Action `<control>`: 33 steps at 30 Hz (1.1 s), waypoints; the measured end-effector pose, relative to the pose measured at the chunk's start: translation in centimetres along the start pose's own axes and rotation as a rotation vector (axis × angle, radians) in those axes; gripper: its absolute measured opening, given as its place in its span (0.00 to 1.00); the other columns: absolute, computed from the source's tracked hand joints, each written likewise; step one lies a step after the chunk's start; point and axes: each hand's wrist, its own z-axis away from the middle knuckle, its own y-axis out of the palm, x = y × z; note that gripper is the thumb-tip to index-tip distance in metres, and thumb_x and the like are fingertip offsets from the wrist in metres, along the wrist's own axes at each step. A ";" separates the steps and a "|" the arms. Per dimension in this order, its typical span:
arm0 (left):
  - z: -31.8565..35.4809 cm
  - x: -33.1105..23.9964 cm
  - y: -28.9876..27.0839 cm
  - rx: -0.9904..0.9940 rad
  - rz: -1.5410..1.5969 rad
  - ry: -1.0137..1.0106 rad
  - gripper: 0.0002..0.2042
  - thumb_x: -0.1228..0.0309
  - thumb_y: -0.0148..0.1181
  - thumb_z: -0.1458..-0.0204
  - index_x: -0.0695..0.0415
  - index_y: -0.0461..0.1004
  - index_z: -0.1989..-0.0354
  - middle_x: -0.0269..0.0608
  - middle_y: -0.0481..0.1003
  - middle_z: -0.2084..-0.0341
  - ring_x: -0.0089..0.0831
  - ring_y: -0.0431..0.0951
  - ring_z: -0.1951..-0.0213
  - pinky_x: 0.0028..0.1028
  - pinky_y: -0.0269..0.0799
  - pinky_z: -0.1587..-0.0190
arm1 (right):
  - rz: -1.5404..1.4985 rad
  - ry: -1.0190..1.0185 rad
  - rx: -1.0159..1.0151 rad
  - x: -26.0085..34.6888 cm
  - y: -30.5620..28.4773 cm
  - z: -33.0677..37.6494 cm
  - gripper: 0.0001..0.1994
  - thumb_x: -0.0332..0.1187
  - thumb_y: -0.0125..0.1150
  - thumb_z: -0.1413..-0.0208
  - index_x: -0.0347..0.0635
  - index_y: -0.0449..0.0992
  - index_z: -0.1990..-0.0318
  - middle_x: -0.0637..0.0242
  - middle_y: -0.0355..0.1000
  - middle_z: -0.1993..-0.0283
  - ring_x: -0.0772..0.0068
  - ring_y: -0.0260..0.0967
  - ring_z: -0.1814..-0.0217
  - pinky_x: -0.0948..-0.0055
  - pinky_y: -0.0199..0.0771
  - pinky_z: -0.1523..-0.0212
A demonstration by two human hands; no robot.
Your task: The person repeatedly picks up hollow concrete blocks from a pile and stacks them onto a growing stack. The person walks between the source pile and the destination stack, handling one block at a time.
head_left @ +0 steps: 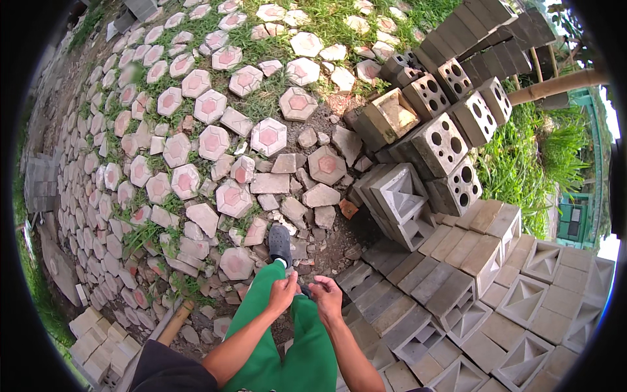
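My left hand (pixel 283 293) is closed, thumb uppermost, in front of my green trousers (pixel 261 346). A short gap to the right, my right hand (pixel 326 299) has its fingers curled inward toward the left one. Whatever either hand may hold is hidden or too small to make out. Both are above my legs and touch none of the blocks. Just beyond the left hand is my foot in a dark grey clog (pixel 280 243), standing on the broken paving. The other shoe is mostly covered by the hands.
Hexagonal pavers with reddish centres (pixel 268 136) spread ahead and left, with grass between them. Broken concrete pieces (pixel 270 183) lie before my foot. Stacked ventilation blocks (pixel 398 193) and holed blocks (pixel 446 145) rise at right. A bamboo pole (pixel 555 87) and lower-left block pile (pixel 98 343) stand farther out.
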 end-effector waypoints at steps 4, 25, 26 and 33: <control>0.7 0.0 -5.2 -0.187 0.423 0.113 0.25 0.53 0.41 0.39 0.61 0.68 0.82 0.37 0.71 0.83 0.26 0.70 0.77 0.27 0.64 0.71 | 0.140 -0.064 0.219 2.5 8.2 0.7 0.12 0.19 0.59 0.49 0.33 0.72 0.56 0.69 0.72 0.66 0.79 0.68 0.67 0.80 0.70 0.64; 4.3 -10.2 -20.2 -0.666 0.630 0.320 0.09 0.86 0.43 0.54 0.66 0.71 0.77 0.43 0.75 0.78 0.30 0.75 0.72 0.26 0.69 0.65 | 1.004 -0.122 0.729 20.3 32.7 5.4 0.12 0.38 0.63 0.46 0.37 0.81 0.69 0.72 0.73 0.75 0.86 0.64 0.74 0.83 0.64 0.74; 3.7 -11.7 -21.1 -0.678 0.613 0.313 0.09 0.87 0.43 0.55 0.66 0.72 0.77 0.43 0.75 0.78 0.29 0.75 0.72 0.26 0.69 0.65 | 1.065 -0.136 0.750 21.6 33.8 4.9 0.12 0.39 0.63 0.45 0.37 0.81 0.69 0.72 0.73 0.75 0.86 0.64 0.74 0.82 0.64 0.74; 1.2 -24.3 -27.8 -0.687 0.832 0.248 0.06 0.85 0.50 0.52 0.63 0.74 0.73 0.35 0.76 0.76 0.20 0.74 0.70 0.20 0.68 0.68 | 1.151 -0.234 0.930 30.3 42.3 2.9 0.15 0.42 0.55 0.40 0.38 0.81 0.64 0.73 0.74 0.74 0.85 0.66 0.72 0.80 0.67 0.69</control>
